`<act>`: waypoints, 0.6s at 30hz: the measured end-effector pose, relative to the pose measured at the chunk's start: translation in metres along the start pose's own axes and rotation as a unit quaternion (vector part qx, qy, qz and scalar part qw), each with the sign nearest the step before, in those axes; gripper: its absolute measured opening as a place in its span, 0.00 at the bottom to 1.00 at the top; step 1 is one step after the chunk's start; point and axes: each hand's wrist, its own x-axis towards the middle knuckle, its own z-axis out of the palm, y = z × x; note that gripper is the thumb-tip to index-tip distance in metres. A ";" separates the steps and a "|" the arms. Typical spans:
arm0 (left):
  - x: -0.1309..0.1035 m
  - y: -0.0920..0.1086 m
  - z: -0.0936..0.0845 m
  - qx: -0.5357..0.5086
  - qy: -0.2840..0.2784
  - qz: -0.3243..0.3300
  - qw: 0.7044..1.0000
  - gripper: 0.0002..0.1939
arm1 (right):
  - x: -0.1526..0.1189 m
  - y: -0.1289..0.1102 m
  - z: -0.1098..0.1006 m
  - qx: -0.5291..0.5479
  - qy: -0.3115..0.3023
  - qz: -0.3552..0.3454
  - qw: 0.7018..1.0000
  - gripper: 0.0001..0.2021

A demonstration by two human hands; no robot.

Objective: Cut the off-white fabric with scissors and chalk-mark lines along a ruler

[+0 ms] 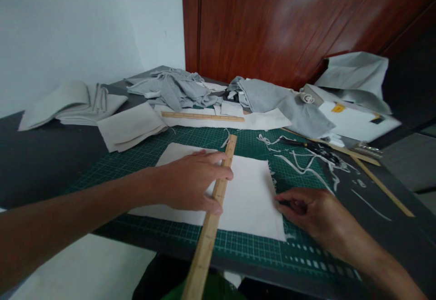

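Observation:
A piece of white cloth [252, 200] lies flat on the green cutting mat [245, 250], its right edge frayed. Across the cloth runs a wooden ruler [213, 222], slanting from the far side towards me and past the table's near edge. My left hand [190, 179] grips the ruler and presses it down, thumb on the near part and fingers farther along. At the cloth's right edge, thumb and forefinger of my right hand [306, 209] are brought together in a pinch on the border. The other fingers of that hand are curled.
Folded cloth [131, 125] lies at the left, crumpled grey fabric [173, 88] at the back. A second wooden ruler [202, 117] rests on a white strip behind the mat. Loose strips [303, 168], black-handled scissors [293, 142] and a white box [361, 116] are on the right.

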 end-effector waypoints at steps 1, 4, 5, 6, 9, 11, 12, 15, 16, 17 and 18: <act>-0.002 -0.003 -0.004 -0.001 -0.004 -0.008 1.000 0.30 | 0.000 0.000 0.001 -0.001 0.000 0.001 1.000 0.11; 0.002 -0.011 -0.015 -0.019 0.002 -0.027 0.999 0.25 | 0.000 0.001 0.002 0.000 -0.001 0.006 1.000 0.12; 0.007 -0.015 -0.018 -0.018 0.016 -0.026 0.999 0.22 | 0.000 0.001 0.003 0.003 -0.003 0.009 1.000 0.13; 0.015 -0.020 -0.021 -0.007 0.036 -0.020 0.999 0.21 | 0.000 0.001 0.003 0.006 -0.006 0.011 1.000 0.13; 0.052 -0.040 -0.029 0.077 0.110 -0.003 0.991 0.23 | -0.001 0.000 0.004 0.012 -0.019 0.015 1.000 0.13; 0.084 -0.059 -0.034 0.105 0.130 -0.012 0.986 0.27 | -0.002 0.000 0.005 0.009 -0.020 0.019 1.000 0.13; 0.100 -0.069 -0.036 0.114 0.129 -0.017 0.985 0.31 | -0.002 0.000 0.006 0.007 -0.015 0.019 1.000 0.12; 0.142 -0.098 -0.040 0.136 0.102 -0.046 0.984 0.42 | -0.003 -0.001 0.007 0.002 -0.005 0.009 1.000 0.12; 0.152 -0.106 -0.040 0.140 0.088 -0.056 0.985 0.41 | -0.003 -0.002 0.008 0.004 -0.003 0.004 1.000 0.12; 0.160 -0.113 -0.041 0.144 0.077 -0.059 0.985 0.39 | -0.003 -0.001 0.009 0.007 0.000 0.001 1.000 0.12; 0.166 -0.118 -0.041 0.150 0.068 -0.056 0.985 0.37 | -0.003 -0.001 0.010 0.011 0.004 0.001 1.000 0.11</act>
